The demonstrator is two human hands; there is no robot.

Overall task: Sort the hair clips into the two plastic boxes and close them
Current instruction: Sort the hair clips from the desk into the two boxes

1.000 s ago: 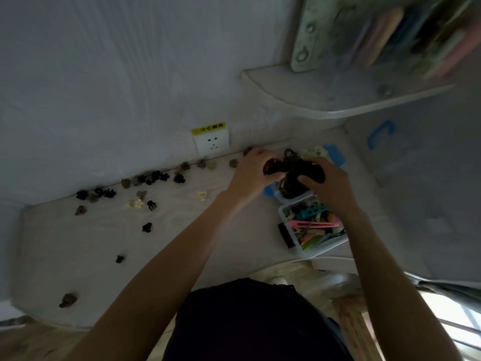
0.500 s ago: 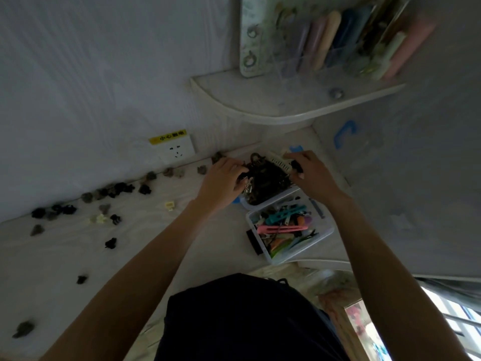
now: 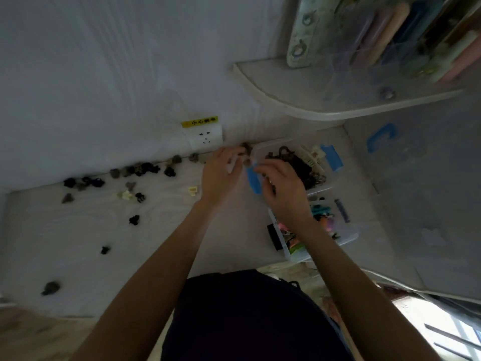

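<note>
Head: left hand (image 3: 221,175) gripping lid (image 3: 256,158)

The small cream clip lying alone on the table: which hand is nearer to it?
Left. The left hand is just right of the cream clip; the right hand is farther right, by the boxes.

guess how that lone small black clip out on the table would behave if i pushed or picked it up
The small black clip is tiny against the left hand, so it is probably very light. It looks lumpy and claw-like, so a push would likely make it skid or tumble on the smooth table rather than roll. It probably needs a fingertip pinch.
</note>
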